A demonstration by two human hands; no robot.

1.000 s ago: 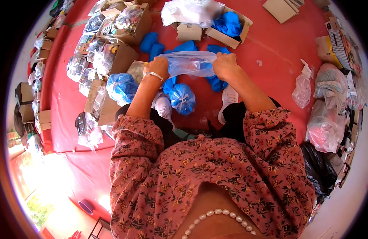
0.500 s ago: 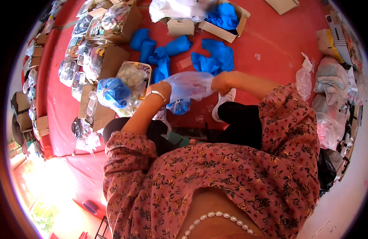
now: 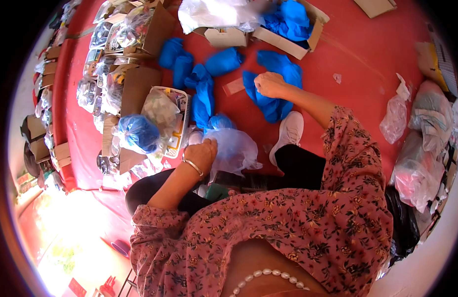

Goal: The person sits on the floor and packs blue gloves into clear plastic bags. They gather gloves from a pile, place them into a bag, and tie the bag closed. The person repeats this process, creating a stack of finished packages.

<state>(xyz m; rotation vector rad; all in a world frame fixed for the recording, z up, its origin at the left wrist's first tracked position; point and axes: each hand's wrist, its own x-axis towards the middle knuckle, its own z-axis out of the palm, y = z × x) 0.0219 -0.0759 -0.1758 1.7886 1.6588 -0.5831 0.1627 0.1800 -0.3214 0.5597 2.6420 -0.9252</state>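
My left hand (image 3: 201, 154) is closed on the gathered edge of a clear plastic bag (image 3: 235, 149), which hangs to its right above the red floor. My right hand (image 3: 269, 85) is farther forward, over a crumpled blue piece of thin material (image 3: 283, 64). Its fingers are curled together, and whether they grip the blue piece is hidden. Behind the bag sits a round blue bundle (image 3: 220, 122). More blue rolled bundles (image 3: 224, 61) lie ahead on the floor. Beside my left hand stands a white basket (image 3: 185, 116) with clear bags in it.
A clear bag with blue contents (image 3: 139, 133) rests left of the basket, by cardboard boxes (image 3: 140, 89) and packed goods. An open carton (image 3: 281, 43) at the far side holds blue material. Filled plastic bags (image 3: 417, 163) line the right. My shoe (image 3: 289, 132) is near the blue piece.
My right hand has let go of the clear bag and moved forward to the blue piece. My left hand has come lower and nearer, still holding the bag, which now hangs loose.
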